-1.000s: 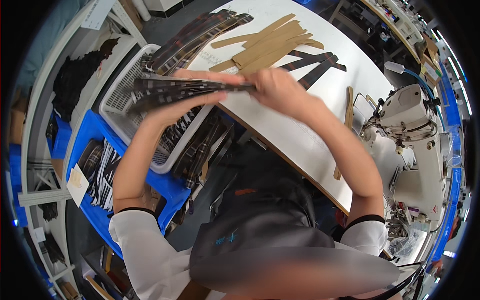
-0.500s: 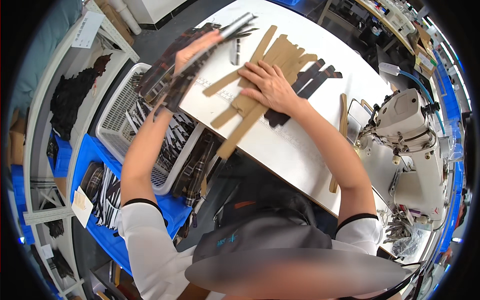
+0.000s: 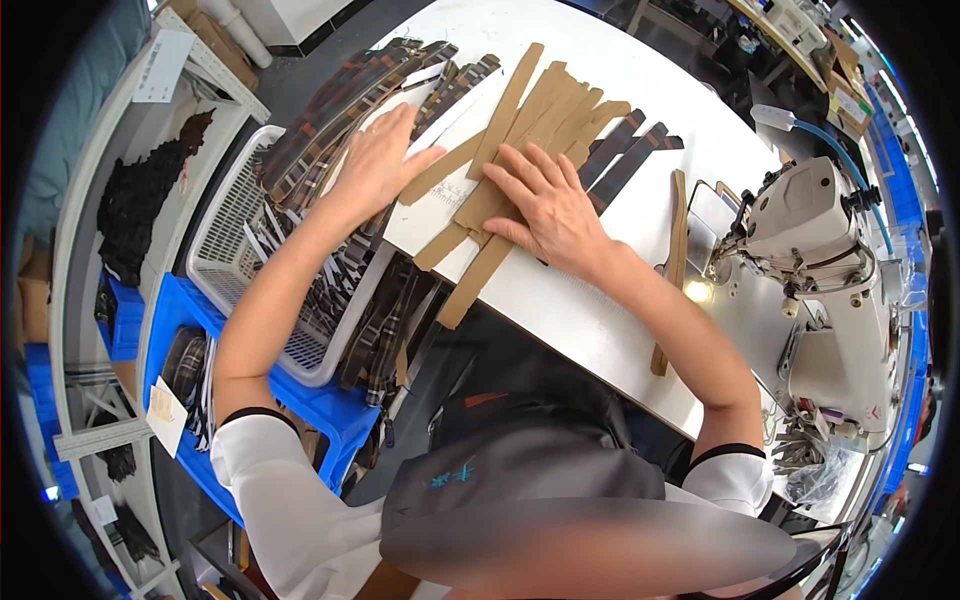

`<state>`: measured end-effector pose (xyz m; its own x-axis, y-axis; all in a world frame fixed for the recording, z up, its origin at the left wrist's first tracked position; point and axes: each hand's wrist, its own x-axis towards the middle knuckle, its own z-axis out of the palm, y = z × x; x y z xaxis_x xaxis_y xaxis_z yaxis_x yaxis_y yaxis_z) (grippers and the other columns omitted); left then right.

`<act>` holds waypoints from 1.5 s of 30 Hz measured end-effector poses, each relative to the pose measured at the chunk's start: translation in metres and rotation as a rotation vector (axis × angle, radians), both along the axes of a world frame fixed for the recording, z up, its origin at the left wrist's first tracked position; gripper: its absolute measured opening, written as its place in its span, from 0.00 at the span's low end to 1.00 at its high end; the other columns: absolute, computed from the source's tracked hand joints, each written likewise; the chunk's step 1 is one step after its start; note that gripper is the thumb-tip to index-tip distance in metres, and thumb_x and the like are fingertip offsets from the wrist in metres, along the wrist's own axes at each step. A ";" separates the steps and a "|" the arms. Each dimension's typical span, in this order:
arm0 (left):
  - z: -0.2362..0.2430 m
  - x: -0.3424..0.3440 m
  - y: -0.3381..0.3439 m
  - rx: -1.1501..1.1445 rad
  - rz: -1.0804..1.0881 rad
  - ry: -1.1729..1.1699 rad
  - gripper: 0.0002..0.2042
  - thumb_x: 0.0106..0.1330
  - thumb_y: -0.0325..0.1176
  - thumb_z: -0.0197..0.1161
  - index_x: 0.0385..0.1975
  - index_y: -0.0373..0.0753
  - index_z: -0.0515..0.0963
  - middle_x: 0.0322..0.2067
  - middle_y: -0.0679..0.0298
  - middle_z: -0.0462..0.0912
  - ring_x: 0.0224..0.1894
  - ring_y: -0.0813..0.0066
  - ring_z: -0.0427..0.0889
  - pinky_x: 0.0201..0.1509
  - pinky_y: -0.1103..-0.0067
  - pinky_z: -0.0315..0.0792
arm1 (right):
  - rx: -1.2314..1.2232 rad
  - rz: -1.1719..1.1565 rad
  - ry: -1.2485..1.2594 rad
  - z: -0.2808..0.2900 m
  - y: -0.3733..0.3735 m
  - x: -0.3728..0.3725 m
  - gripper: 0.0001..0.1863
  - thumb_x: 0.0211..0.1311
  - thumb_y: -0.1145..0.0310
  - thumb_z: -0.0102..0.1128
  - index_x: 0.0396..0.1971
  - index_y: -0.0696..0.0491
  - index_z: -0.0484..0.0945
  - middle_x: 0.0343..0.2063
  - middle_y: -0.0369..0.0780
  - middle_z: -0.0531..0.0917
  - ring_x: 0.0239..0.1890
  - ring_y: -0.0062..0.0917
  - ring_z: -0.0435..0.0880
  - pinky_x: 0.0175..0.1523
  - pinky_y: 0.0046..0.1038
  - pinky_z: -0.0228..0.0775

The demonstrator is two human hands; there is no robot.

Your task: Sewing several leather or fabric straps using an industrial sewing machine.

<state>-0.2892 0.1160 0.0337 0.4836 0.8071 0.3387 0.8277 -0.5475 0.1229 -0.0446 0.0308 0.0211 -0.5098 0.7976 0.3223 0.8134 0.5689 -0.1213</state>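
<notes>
My right hand point(image 3: 548, 212) lies with spread fingers on a loose stack of tan card-like strips point(image 3: 545, 108) on the white table point(image 3: 560, 290). Dark plaid fabric strips point(image 3: 632, 168) stick out from beneath the stack on its right. My left hand point(image 3: 378, 160), its fingers stretched and thumb apart, rests on or just over a heap of plaid fabric strips point(image 3: 322, 122) at the table's left edge. I see nothing gripped in it, though its palm is hidden.
A white sewing machine point(image 3: 815, 215) stands at the right, beside a long tan strip point(image 3: 677, 235). Left of the table, a white plastic basket point(image 3: 212, 235) full of strips sits on a blue stand point(image 3: 345, 425). A shelf point(image 3: 100, 440) runs along the far left.
The plaid strips my left hand held raised and tilted now lie on the heap, released, and that hand has flattened over them. My right hand stays on the tan stack, shifted very slightly.
</notes>
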 end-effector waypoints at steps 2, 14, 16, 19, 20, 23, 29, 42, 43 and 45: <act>0.002 0.004 0.022 -0.193 0.104 -0.217 0.37 0.57 0.55 0.63 0.57 0.28 0.68 0.58 0.42 0.69 0.61 0.48 0.68 0.62 0.65 0.64 | 0.000 0.015 0.041 -0.004 -0.010 -0.002 0.33 0.63 0.43 0.51 0.62 0.49 0.65 0.64 0.44 0.65 0.66 0.45 0.59 0.68 0.50 0.51; -0.029 -0.023 0.084 -0.563 -0.072 -0.545 0.24 0.54 0.37 0.71 0.47 0.28 0.77 0.32 0.61 0.81 0.37 0.79 0.77 0.43 0.78 0.70 | 0.059 0.059 0.146 -0.014 -0.012 -0.014 0.30 0.63 0.47 0.54 0.57 0.53 0.70 0.59 0.47 0.70 0.63 0.45 0.65 0.65 0.45 0.55; -0.022 -0.002 0.064 -0.517 -0.103 -0.627 0.28 0.53 0.39 0.72 0.52 0.31 0.75 0.36 0.57 0.81 0.41 0.72 0.79 0.46 0.76 0.71 | 0.059 0.041 0.159 -0.017 -0.012 -0.007 0.29 0.62 0.48 0.54 0.56 0.54 0.71 0.59 0.47 0.70 0.63 0.45 0.65 0.65 0.45 0.56; -0.010 0.011 0.045 -0.055 -0.012 -0.321 0.29 0.56 0.44 0.69 0.56 0.38 0.74 0.56 0.48 0.73 0.57 0.55 0.73 0.58 0.69 0.68 | 0.027 0.044 0.151 -0.009 -0.013 -0.005 0.29 0.62 0.49 0.55 0.56 0.54 0.71 0.59 0.47 0.70 0.63 0.44 0.64 0.65 0.46 0.56; -0.014 0.011 0.042 -0.057 -0.021 -0.321 0.29 0.56 0.44 0.69 0.56 0.38 0.74 0.56 0.48 0.73 0.57 0.55 0.73 0.58 0.69 0.68 | 0.026 0.035 0.151 -0.009 -0.015 -0.005 0.29 0.62 0.49 0.55 0.56 0.54 0.71 0.59 0.47 0.70 0.63 0.44 0.64 0.65 0.46 0.56; -0.033 0.012 0.025 -0.064 -0.083 -0.139 0.24 0.65 0.48 0.58 0.57 0.42 0.73 0.61 0.52 0.69 0.63 0.52 0.67 0.64 0.67 0.64 | 0.014 0.030 0.192 -0.003 -0.036 0.000 0.27 0.59 0.55 0.60 0.55 0.55 0.71 0.58 0.47 0.70 0.62 0.44 0.66 0.65 0.46 0.58; -0.026 0.030 0.019 0.348 0.087 0.092 0.27 0.67 0.45 0.57 0.65 0.49 0.62 0.65 0.62 0.64 0.69 0.58 0.58 0.63 0.39 0.48 | -0.109 -0.045 0.182 0.027 -0.139 0.064 0.28 0.55 0.60 0.64 0.54 0.57 0.71 0.59 0.46 0.71 0.62 0.44 0.66 0.63 0.45 0.60; -0.016 0.233 -0.127 -0.356 -0.626 0.031 0.29 0.68 0.49 0.52 0.67 0.48 0.60 0.69 0.60 0.58 0.71 0.61 0.54 0.68 0.48 0.42 | -0.020 -0.509 0.135 -0.014 -0.277 0.094 0.34 0.51 0.61 0.69 0.59 0.52 0.69 0.62 0.41 0.69 0.63 0.38 0.68 0.62 0.43 0.62; -0.019 0.234 -0.135 -0.285 -0.608 0.077 0.30 0.68 0.49 0.52 0.68 0.48 0.58 0.69 0.62 0.56 0.72 0.63 0.53 0.69 0.48 0.41 | 0.012 -0.487 0.179 -0.014 -0.277 0.095 0.33 0.51 0.61 0.68 0.58 0.52 0.70 0.61 0.41 0.69 0.62 0.37 0.69 0.61 0.43 0.63; -0.024 0.238 -0.139 -0.252 -0.628 0.137 0.31 0.68 0.47 0.52 0.69 0.49 0.55 0.71 0.65 0.53 0.72 0.66 0.51 0.69 0.48 0.38 | 0.033 -0.458 0.285 -0.015 -0.290 0.103 0.32 0.52 0.62 0.68 0.58 0.52 0.70 0.61 0.41 0.70 0.62 0.37 0.69 0.61 0.43 0.64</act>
<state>-0.0509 -0.0231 0.0097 0.9103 0.4061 0.0799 0.3802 -0.8967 0.2266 0.0583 -0.2591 0.0064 -0.0006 0.9049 0.4255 0.9165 0.1707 -0.3617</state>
